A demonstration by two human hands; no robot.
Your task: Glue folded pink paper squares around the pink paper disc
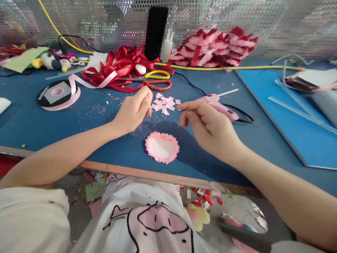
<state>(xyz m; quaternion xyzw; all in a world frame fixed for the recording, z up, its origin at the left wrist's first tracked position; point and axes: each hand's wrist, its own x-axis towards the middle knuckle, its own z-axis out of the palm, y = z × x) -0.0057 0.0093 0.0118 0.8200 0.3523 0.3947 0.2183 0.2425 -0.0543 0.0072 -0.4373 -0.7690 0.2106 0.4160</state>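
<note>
A blue bench runs out of view on both sides. Above it, the right hand bends its fingers loosely, partly covering a pink glue gun; the left hand curls inward. I can't tell whether either holds anything. A pink-fringed white disc lies between the forearms, just nearer the person than some small pink squares.

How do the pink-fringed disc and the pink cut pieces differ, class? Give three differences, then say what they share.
Shape: the pink-fringed disc is roundish with a ruffled edge; the pink cut pieces are flat and four-sided.
Size: the disc is much larger than any one of the pieces.
Colour: the disc has a white middle; the pieces are pale pink.
Shared: both lie on the blue tabletop.
</note>
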